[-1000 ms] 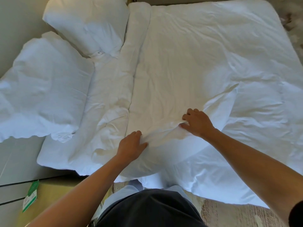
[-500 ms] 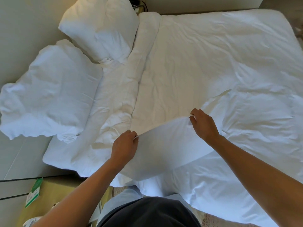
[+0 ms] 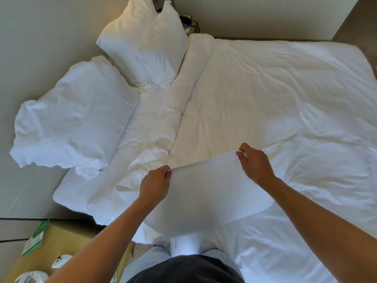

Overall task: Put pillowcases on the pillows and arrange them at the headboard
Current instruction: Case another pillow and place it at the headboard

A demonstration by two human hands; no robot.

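Note:
A white pillowcase [image 3: 206,193] hangs lifted above the near edge of the bed, its top edge stretched between my hands. My left hand [image 3: 156,183] pinches its left corner. My right hand [image 3: 255,163] pinches its right corner, a little higher and farther. Two white pillows lie at the left by the wall: a large crumpled one [image 3: 69,123] and another [image 3: 146,43] standing tilted behind it. Whether a pillow is inside the lifted pillowcase cannot be told.
A white duvet [image 3: 275,94] covers the bed, with a folded band [image 3: 163,119] running down beside the pillows. A yellowish nightstand [image 3: 61,240] at the lower left holds a green-and-white card [image 3: 34,240] and white objects. Dark devices [image 3: 185,20] sit behind the far pillow.
Both hands have taken hold of the pillowcase's edge and raised it off the duvet, spreading it taut. My view has tilted up, showing more of the far pillow and wall.

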